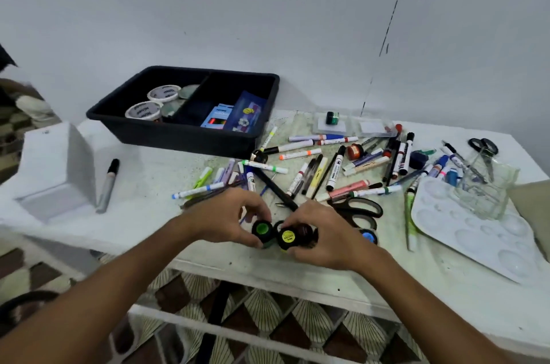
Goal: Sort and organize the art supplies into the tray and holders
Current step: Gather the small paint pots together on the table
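— Both hands were at the near edge of the tabletop (143, 173). Left hand (221, 214) pinched a small black pot with a green lid (262, 229); right hand (321, 234) curled round a yellow-lidded pot (287, 237), a dark one (306, 233) tucked behind it. The two bright pots nearly touched.

— How far along, would you say?

— Early, by my reading. The black tray (178, 134) at the back held two white-lidded tubs (154, 101) in its left compartment, a blue pencil pack (217, 116) and a blue pouch in its right. Little else was sorted.

— And what was left?

— Most of it. A loose heap of markers and pens (327, 167) lay across the middle, black scissors (360, 208) just beyond the right hand, a blue-lidded pot (368, 236) beside that wrist. The glass holder (488, 188) on the right held only a few things, smaller scissors among them. A white palette (476, 232) sat under it. One grey marker (108, 185) lay apart by a white box (56, 167).
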{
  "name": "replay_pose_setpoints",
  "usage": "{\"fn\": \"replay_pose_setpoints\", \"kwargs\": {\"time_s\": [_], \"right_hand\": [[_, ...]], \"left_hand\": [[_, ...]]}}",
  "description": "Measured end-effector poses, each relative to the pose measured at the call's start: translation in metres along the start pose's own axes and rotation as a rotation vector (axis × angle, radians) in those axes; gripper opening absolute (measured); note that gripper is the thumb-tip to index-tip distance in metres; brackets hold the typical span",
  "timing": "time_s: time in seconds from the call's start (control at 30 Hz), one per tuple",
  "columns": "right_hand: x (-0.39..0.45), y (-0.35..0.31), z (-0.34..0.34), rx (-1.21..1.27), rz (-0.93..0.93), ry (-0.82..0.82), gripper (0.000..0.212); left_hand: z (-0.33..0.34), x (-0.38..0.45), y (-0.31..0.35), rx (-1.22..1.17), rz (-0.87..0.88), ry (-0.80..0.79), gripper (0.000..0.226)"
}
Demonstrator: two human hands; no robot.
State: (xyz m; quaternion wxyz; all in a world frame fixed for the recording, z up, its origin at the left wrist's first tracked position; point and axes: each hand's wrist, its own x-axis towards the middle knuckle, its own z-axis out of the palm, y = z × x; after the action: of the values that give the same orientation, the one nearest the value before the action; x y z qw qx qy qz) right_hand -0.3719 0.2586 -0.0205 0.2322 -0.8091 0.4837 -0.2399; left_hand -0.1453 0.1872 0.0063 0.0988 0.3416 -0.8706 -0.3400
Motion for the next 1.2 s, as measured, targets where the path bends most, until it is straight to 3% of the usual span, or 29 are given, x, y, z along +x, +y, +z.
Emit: {"fn": "replay_pose_setpoints", "kwargs": {"time_s": [0.57, 0.77, 1.2], "right_hand": [[-0.004, 0.0, 0.017, -0.335, -0.012, -0.021, 0.054], [-0.01, -0.007, 0.024, -0.399, -0.046, 0.051, 0.044], [-0.009, -0.028, 0.029, -0.449, 0.123, 0.023, 0.034]], "left_hand": [[0.024, -0.014, -0.024, 0.12, 0.009, 0.012, 0.047], [0.028, -0.021, -0.026, 0.161, 0.055, 0.045, 0.044], [0.029, -0.025, -0.017, 0.249, 0.02, 0.068, 0.037]]}}
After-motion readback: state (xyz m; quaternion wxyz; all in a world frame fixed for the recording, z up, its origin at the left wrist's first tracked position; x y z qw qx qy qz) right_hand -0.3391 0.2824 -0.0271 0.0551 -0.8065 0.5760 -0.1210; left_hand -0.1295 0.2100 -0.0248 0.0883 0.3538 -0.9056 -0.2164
